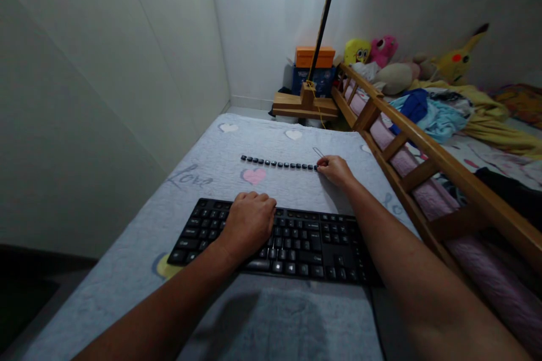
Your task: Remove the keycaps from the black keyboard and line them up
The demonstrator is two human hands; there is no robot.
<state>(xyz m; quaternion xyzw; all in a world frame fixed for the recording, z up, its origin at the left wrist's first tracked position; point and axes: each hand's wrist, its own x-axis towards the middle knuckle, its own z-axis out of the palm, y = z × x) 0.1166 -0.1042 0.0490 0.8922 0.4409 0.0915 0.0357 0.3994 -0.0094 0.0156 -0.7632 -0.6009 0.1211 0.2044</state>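
Pale bluish heart-print cloth (275, 304) covers the surface, with a wooden rail (423, 137) and a pretty messy bed (503, 149) off to the right. Sitting on it: one black keyboard (292, 242) with white lettering, plus roughly thirteen small dark keycaps (274, 164) in one neat row just beyond. Left hand (249, 217) lies over the keyboard, can't tell if it's gripping; right hand (334, 169) is pinched on one thin wire loop (317, 151) at the row's right end.
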